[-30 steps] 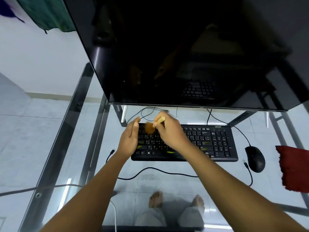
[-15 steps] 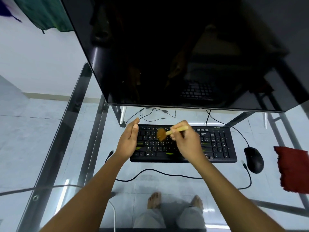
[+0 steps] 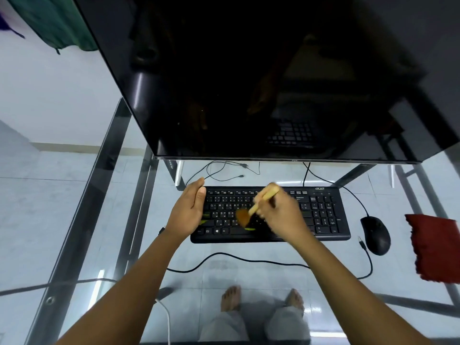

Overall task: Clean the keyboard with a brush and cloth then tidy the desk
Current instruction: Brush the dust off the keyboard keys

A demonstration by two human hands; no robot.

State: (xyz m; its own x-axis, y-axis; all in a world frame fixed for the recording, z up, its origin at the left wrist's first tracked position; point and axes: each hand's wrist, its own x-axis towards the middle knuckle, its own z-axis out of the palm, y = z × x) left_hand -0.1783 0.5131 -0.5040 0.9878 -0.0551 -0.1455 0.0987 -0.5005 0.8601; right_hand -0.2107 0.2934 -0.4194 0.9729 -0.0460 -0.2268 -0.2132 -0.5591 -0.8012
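A black keyboard [image 3: 321, 215] lies on the glass desk [image 3: 261, 277] under the monitor. My right hand [image 3: 281, 215] grips a small brush [image 3: 251, 210] by its pale wooden handle; the brown bristles, blurred, touch the keys left of the middle, near the bottom rows. My left hand [image 3: 188, 212] presses flat against the keyboard's left end, fingers together, holding nothing. A red cloth [image 3: 435, 247] lies folded at the desk's right edge, apart from both hands.
A large black monitor [image 3: 249, 78] overhangs the back of the desk. A black mouse [image 3: 375, 235] sits right of the keyboard. Loose black cables [image 3: 224, 257] run in front of and behind the keyboard. My feet show through the glass.
My right hand has swept the brush from the top-left keys rightward and then down toward the lower rows. My left hand has stayed at the keyboard's left end.
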